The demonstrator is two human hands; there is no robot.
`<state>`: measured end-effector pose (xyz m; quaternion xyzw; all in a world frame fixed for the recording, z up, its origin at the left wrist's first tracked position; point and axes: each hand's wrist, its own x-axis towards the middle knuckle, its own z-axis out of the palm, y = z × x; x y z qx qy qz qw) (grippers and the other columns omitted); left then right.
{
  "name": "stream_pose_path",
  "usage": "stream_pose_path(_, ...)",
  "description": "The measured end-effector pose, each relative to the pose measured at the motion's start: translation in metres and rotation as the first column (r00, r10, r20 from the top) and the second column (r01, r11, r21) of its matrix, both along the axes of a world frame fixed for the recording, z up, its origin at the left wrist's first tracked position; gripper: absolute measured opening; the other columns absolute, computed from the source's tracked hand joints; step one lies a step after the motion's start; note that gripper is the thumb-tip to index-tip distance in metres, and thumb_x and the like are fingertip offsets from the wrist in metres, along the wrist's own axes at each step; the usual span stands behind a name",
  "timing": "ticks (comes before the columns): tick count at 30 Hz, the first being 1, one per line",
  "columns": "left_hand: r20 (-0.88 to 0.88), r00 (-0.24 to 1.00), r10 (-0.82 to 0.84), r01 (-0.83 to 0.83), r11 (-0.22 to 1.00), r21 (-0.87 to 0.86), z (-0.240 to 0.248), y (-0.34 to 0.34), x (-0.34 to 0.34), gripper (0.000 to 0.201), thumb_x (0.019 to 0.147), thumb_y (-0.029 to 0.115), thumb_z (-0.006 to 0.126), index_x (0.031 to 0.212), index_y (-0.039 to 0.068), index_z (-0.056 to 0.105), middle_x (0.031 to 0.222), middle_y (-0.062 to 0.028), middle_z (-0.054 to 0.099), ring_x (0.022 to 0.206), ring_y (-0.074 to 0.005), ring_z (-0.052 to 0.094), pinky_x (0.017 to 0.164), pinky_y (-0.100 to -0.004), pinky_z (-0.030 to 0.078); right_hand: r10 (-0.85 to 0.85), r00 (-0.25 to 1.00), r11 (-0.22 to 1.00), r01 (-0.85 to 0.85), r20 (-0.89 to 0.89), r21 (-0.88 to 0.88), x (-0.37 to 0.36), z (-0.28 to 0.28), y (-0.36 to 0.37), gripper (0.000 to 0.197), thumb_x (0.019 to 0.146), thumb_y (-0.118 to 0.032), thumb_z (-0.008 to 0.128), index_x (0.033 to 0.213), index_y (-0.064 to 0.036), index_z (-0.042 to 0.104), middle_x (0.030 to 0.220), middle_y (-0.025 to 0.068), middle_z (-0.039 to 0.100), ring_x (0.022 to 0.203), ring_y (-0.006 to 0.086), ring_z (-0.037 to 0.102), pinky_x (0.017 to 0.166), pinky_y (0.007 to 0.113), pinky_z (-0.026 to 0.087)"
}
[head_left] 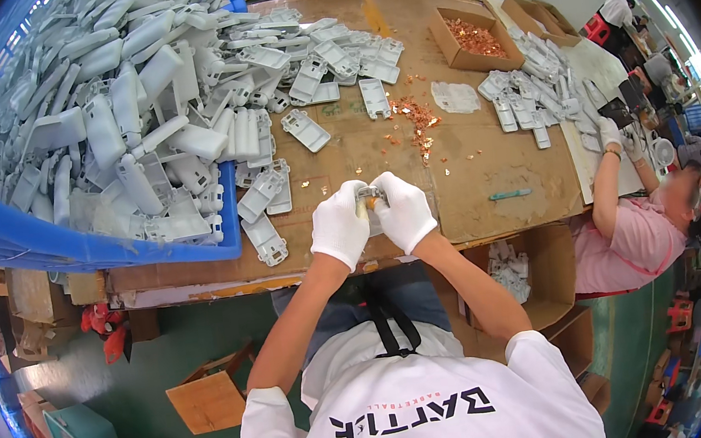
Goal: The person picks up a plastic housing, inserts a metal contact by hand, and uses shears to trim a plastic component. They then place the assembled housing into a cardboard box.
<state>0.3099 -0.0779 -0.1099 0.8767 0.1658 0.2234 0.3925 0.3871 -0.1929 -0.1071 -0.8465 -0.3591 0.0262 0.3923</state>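
My left hand [340, 225] and my right hand [403, 212], both in white gloves, meet over the front of the brown work table [378, 159]. Pinched between their fingertips is a small light-grey plastic casing [370, 192]; the fingers hide most of it. Just beyond my hands lies a scatter of small copper-coloured metal pieces [419, 121]. A single grey casing [305, 130] rests open side up ahead of my left hand. Closer to that hand, more casings [264, 240] lie along the crate's side.
A big blue crate [100, 245] heaped with grey casings fills the left. Beyond the copper pieces stand a cardboard box [478, 44] of copper parts and a clear plastic piece [455, 97]. A teal pen-like tool [510, 194] lies to the right. A co-worker in pink [625, 242] works at far right.
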Motion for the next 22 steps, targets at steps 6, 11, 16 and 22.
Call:
stream_pose_path(6, -0.035, 0.994, 0.107, -0.108, 0.994, -0.031, -0.003, -0.001, 0.006, 0.018, 0.082, 0.006, 0.064, 0.100, 0.008, 0.063, 0.088, -0.0161, 0.068, 0.083, -0.0342, 0.066, 0.071, -0.0396, 0.052, 0.044, 0.998, 0.999, -0.044, -0.041, 0.019, 0.005, 0.001, 0.004, 0.028, 0.082, -0.003, 0.055, 0.109, -0.0028, 0.060, 0.098, 0.0197, 0.064, 0.091, 0.0367, 0.062, 0.080, 0.039, 0.050)
stream_pose_path(11, -0.022, 0.993, 0.113, -0.114, 0.993, -0.019, -0.005, 0.005, 0.007, 0.017, 0.080, 0.006, 0.065, 0.097, 0.008, 0.063, 0.086, -0.0149, 0.068, 0.079, -0.0324, 0.066, 0.069, -0.0383, 0.052, 0.062, 0.984, 0.998, -0.058, -0.165, 0.031, 0.002, -0.001, 0.001, 0.036, 0.082, -0.003, 0.051, 0.117, -0.0028, 0.059, 0.107, 0.0208, 0.063, 0.097, 0.0356, 0.062, 0.086, 0.037, 0.049)
stream_pose_path(16, 0.011, 0.993, 0.118, -0.118, 0.993, -0.005, -0.006, 0.003, 0.008, 0.016, 0.077, 0.005, 0.067, 0.092, 0.007, 0.063, 0.082, -0.0141, 0.067, 0.077, -0.0319, 0.066, 0.068, -0.0385, 0.051, -0.004, 0.993, 0.997, 0.013, -0.115, 0.073, -0.005, 0.000, 0.003, 0.027, 0.080, -0.004, 0.055, 0.107, -0.0033, 0.061, 0.101, 0.0168, 0.063, 0.094, 0.0349, 0.061, 0.083, 0.040, 0.049)
stream_pose_path(22, 0.007, 0.993, 0.118, -0.118, 0.993, 0.007, -0.007, 0.002, 0.011, 0.019, 0.077, 0.007, 0.069, 0.094, 0.007, 0.061, 0.084, -0.0153, 0.067, 0.080, -0.0316, 0.067, 0.070, -0.0400, 0.052, -0.047, 0.997, 0.998, 0.050, -0.060, 0.044, -0.002, -0.002, 0.004, 0.026, 0.079, -0.003, 0.057, 0.104, -0.0048, 0.063, 0.098, 0.0168, 0.063, 0.092, 0.0344, 0.062, 0.081, 0.039, 0.049)
